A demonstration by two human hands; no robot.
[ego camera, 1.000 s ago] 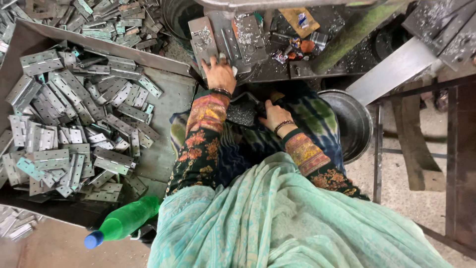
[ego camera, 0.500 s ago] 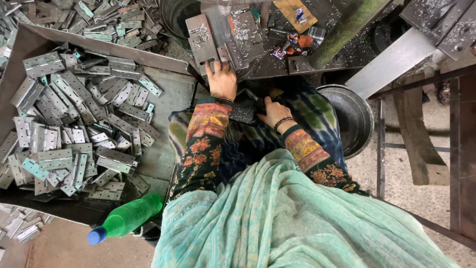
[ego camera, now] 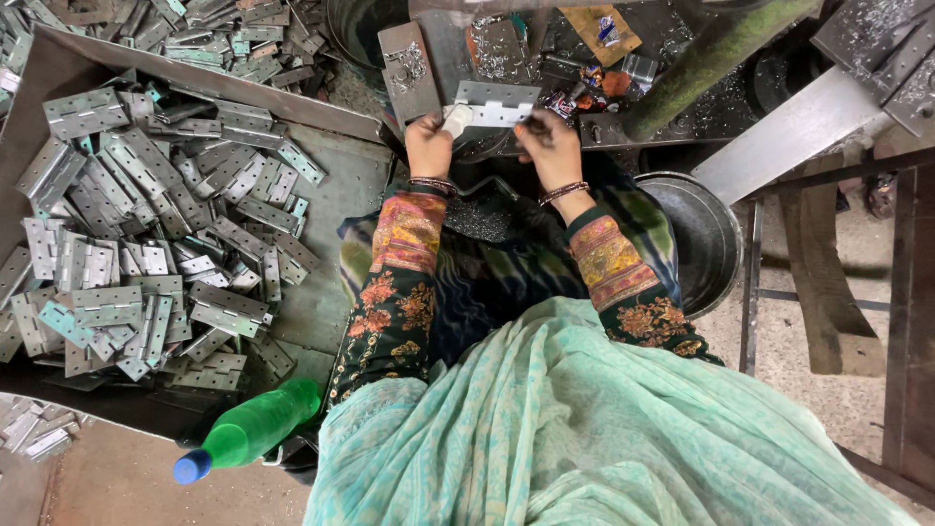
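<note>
A silver hinge (ego camera: 497, 103) sat at twelve o'clock, held flat between both hands over the cluttered workbench (ego camera: 682, 107). The left hand (ego camera: 430, 146) pinched its left end and the right hand (ego camera: 551, 148) its right, fingers closed snugly. At nine o'clock a tray (ego camera: 331, 209) heaped with loose hinges (ego camera: 146, 253) suggested plenty was left.

Your left hand (ego camera: 430, 146) covers one end of the hinge (ego camera: 497, 103), and your right hand (ego camera: 549, 148) hides its lower edge. The hinge pile (ego camera: 146, 234) runs off the left edge. The small bits on the surface (ego camera: 682, 107) are too cluttered to identify.
</note>
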